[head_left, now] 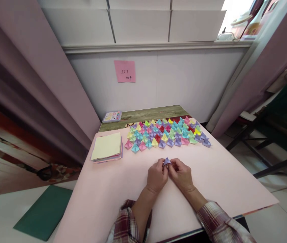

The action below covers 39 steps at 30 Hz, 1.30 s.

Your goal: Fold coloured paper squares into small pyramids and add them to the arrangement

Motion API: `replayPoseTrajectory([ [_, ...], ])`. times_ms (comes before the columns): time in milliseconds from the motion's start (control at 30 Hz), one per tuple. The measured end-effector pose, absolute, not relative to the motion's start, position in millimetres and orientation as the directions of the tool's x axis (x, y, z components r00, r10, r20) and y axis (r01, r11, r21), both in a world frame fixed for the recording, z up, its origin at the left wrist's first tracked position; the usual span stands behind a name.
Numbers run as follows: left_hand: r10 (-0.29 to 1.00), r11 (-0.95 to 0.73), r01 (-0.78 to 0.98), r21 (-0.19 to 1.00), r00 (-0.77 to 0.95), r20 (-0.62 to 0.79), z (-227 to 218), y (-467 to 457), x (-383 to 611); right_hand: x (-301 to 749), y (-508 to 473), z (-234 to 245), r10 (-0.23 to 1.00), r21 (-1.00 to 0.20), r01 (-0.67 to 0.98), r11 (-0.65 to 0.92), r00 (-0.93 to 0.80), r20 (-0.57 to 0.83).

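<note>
Both hands meet over the middle of the pink table sheet [103,199]. My left hand [156,176] and my right hand [181,173] pinch a small purple folded paper piece [166,161] between their fingertips, held just above the sheet. Beyond the hands lie rows of several folded paper pieces [167,134] in pink, blue, green, yellow, purple and red. A stack of square paper sheets [107,146], pale yellow on top, lies to the left.
A small pack with a colourful label [112,116] sits on the wooden table end [146,114] by the wall. A pink note [125,71] is stuck on the wall. A green mat [44,212] lies on the floor left; dark furniture legs [267,158] stand right.
</note>
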<state>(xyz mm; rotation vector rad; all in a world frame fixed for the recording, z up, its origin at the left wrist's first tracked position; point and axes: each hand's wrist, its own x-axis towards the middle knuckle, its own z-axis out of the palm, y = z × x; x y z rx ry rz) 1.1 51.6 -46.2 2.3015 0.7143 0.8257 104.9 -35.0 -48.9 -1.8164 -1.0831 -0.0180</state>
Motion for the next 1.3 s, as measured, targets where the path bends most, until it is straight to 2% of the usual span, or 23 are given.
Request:
replayPoseTrajectory([
  [200,0.691,-0.674,0.343,0.654,0.604,0.396,-49,50,3,103,-34,-54,0.644,-0.555,0.810,-0.189,0.529,0.553],
  [333,0.725,-0.637,0.384,0.669,0.592,0.351,-43,50,2,103,-32,-56,0.595,-0.541,0.809,-0.227,0.556,0.581],
  [467,0.754,-0.532,0.285,0.797,0.588,0.293,-40,52,0,103,-32,-56,0.598,-0.551,0.809,-0.205,0.550,0.583],
  [533,0.774,-0.432,0.197,0.880,0.582,0.250,-40,53,1,104,-32,-55,0.608,-0.568,0.805,-0.171,0.539,0.582],
  [633,0.810,-0.196,0.060,0.979,0.572,0.127,-39,55,3,105,-33,-54,0.612,-0.626,0.773,-0.100,0.544,0.574],
  [733,0.808,0.020,-0.035,0.999,0.589,0.004,-36,56,5,107,-34,-53,0.603,-0.685,0.728,-0.029,0.559,0.569],
  [867,0.772,0.192,-0.096,0.977,0.629,-0.090,-32,59,6,111,-36,-50,0.616,-0.742,0.669,0.036,0.570,0.544],
  [1033,0.724,0.311,-0.126,0.942,0.674,-0.148,-34,65,5,114,-35,-45,0.652,-0.820,0.567,0.078,0.593,0.472],
  [1300,0.647,0.334,-0.212,0.918,0.760,-0.059,-38,66,6,121,-33,-52,0.645,-0.889,0.443,0.116,0.647,0.407],
])
